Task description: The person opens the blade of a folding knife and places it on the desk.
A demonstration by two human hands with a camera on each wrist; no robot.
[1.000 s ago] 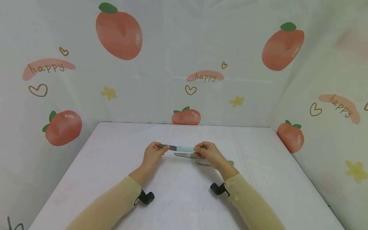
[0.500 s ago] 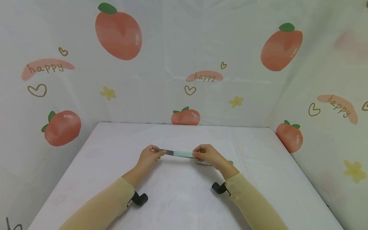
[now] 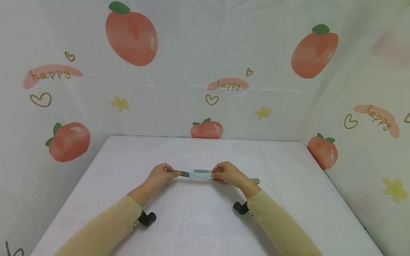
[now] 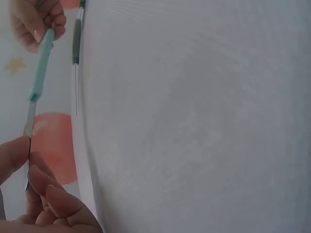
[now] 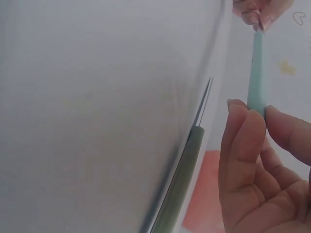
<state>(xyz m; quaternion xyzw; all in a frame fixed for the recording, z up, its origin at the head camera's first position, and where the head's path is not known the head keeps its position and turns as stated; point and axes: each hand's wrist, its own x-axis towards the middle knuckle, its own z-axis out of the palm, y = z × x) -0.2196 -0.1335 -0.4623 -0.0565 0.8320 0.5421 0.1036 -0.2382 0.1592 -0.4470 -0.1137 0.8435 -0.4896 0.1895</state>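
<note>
A knife with a mint-green handle (image 3: 200,174) is held level just over the table, between both hands. My left hand (image 3: 159,175) pinches its blade (image 3: 182,173) between thumb and fingers, as the left wrist view also shows. At the other end, my right hand (image 3: 229,173) pinches the butt of the mint handle (image 5: 257,73). Behind it lies a second knife, its blade (image 3: 201,171) showing over the held handle and the rest hidden. A third knife's green handle (image 3: 255,181) sticks out beyond the right wrist.
A white cloth covers the table (image 3: 192,220); its far edge meets a printed fabric backdrop (image 3: 179,106). Fabric walls with fruit prints stand at both sides. Each wrist carries a small black camera, such as the right wrist's camera (image 3: 241,208).
Both hands have brought the mint-handled knife left and nearer to the person, the left hand moving farthest. The knife now overlaps the near side of the second knife, which stays put.
</note>
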